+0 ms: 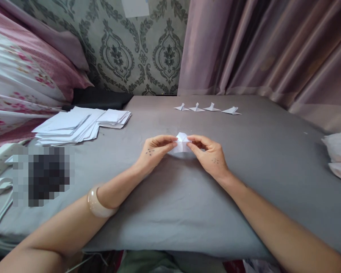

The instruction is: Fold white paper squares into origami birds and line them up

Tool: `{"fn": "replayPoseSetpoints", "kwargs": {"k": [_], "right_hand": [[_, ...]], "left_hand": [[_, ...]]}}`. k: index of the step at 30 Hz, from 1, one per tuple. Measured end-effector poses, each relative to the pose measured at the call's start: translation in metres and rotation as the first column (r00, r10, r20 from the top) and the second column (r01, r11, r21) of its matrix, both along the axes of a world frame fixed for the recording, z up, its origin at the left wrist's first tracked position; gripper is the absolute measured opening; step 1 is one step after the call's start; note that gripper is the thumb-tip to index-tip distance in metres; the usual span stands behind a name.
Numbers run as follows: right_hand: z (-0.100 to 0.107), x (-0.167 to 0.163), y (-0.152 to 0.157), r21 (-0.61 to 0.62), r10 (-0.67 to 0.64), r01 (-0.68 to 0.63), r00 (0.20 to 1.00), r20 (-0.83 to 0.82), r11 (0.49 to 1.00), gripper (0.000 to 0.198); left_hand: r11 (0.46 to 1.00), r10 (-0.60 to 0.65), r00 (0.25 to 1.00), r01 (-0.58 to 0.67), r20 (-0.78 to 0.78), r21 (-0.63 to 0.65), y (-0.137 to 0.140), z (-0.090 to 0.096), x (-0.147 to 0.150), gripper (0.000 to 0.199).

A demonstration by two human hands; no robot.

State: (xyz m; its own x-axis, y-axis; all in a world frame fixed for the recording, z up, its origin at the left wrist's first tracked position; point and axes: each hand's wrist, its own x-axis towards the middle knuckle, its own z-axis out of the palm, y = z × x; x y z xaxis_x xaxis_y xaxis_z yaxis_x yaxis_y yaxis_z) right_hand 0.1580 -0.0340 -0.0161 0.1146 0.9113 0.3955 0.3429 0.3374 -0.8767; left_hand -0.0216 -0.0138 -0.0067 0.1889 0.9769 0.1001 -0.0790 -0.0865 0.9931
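Note:
A small folded piece of white paper (pixel 182 146) is held up over the grey cloth, with creases and a pointed upper flap visible. My left hand (pixel 157 151) pinches its left edge between thumb and fingers. On the other edge, my right hand (pixel 208 152) grips it the same way. Beyond the hands, several folded paper figures stand in a row, among them a paper figure at the left end (pixel 182 107) and one at the right end (pixel 231 110). The fingertips partly cover the paper's sides.
Stacked white paper sheets (pixel 65 127) lie at the left, with a smaller paper pile (pixel 115 116) beside them. A white power strip (pixel 2 159) with cables sits at the left edge. A translucent plastic bag (pixel 339 151) rests far right. Curtains (pixel 210 49) hang behind the grey-covered surface (pixel 272 159).

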Motion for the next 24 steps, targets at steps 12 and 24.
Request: {"fn": "replayPoseSetpoints", "kwargs": {"k": [12,24], "right_hand": [[0.0033,-0.0023,-0.0028,0.062,0.079,-0.08,0.997,0.012,0.995,0.01],[0.0079,0.0,-0.0032,0.079,0.093,-0.1,0.991,0.097,0.992,0.008]], "left_hand": [[0.999,-0.016,1.0,0.016,-0.002,0.049,-0.0044,-0.0003,0.0029,0.018],[0.998,-0.047,0.999,0.048,-0.027,0.03,-0.0028,0.0002,0.0009,0.022]]}}
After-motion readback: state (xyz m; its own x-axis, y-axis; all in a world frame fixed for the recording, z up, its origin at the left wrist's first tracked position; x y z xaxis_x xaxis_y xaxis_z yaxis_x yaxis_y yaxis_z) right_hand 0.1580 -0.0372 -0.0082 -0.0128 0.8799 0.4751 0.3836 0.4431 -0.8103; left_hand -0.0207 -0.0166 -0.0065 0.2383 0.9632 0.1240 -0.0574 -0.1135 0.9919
